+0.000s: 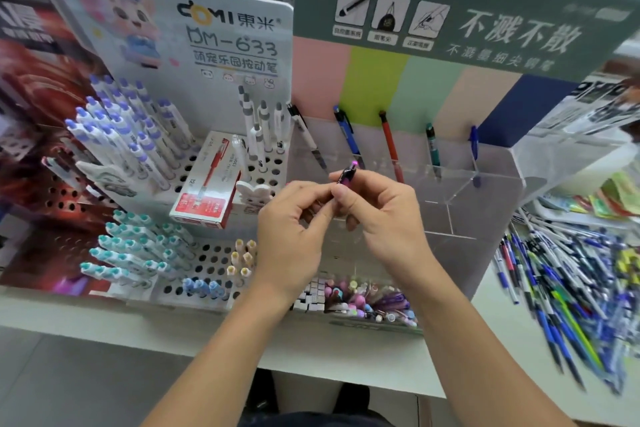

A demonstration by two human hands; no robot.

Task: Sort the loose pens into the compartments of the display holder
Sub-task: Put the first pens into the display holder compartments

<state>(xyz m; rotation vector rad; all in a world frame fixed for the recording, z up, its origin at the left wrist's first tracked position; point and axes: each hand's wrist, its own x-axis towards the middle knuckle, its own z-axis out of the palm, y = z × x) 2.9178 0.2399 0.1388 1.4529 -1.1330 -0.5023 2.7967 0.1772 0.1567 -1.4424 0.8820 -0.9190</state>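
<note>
While dark pen is pinched by both hands, left and right, sorting underway; matching compartment of display holder to be chosen next.

Bright, even, soft; faint shadows only. Sharpest at centre. Motion-blurred at 3 to 4 o'clock over the loose pens. Smeared, bowed edges at 9 and 12 o'clock.

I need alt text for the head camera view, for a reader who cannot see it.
Two hands, left hand and right hand, hold a dark pen with a pink tip before a clear display holder with one pen in each compartment. Loose pens lie in a heap at right.
</note>
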